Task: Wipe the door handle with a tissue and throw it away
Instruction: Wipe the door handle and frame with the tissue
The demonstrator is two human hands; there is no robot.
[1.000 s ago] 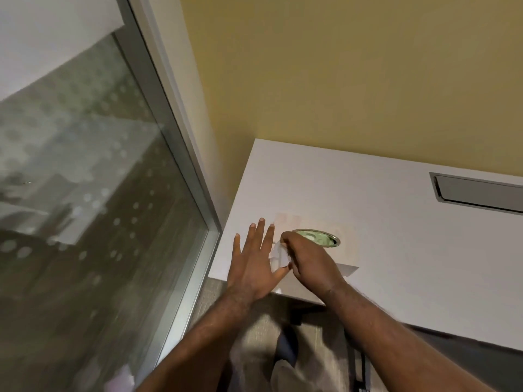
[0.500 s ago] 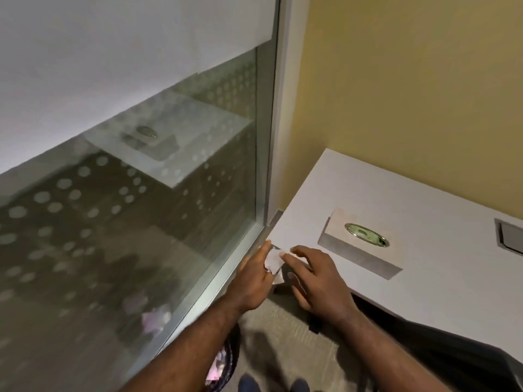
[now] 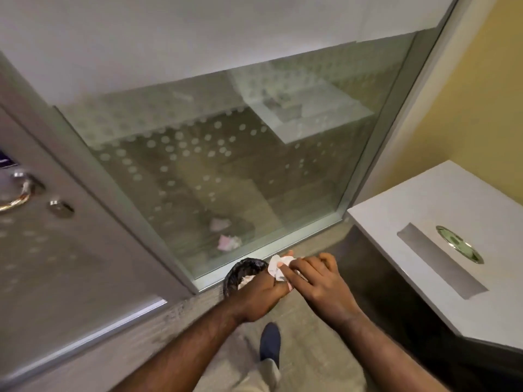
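A white tissue (image 3: pixel 276 266) sits crumpled between both hands in front of me, low in the head view. My left hand (image 3: pixel 259 294) grips it from below and my right hand (image 3: pixel 321 284) presses its fingers onto it from the right. At the far left, a curved metal door handle (image 3: pixel 17 198) with a round lock (image 3: pixel 59 207) beside it is on the grey door (image 3: pixel 70 264), well away from both hands. Just under my left hand stands a small bin with a black liner (image 3: pixel 243 271), partly hidden by the hand.
A frosted, dotted glass panel (image 3: pixel 226 165) fills the middle between door and yellow wall. A white desk (image 3: pixel 424 210) at the right carries a tissue box (image 3: pixel 441 253) with an oval opening. My shoe (image 3: pixel 270 340) is on the carpet below.
The view has swung left from the desk and tissue box to the door and bin. Both hands left the desk edge with the tissue and now hold it near the bin.
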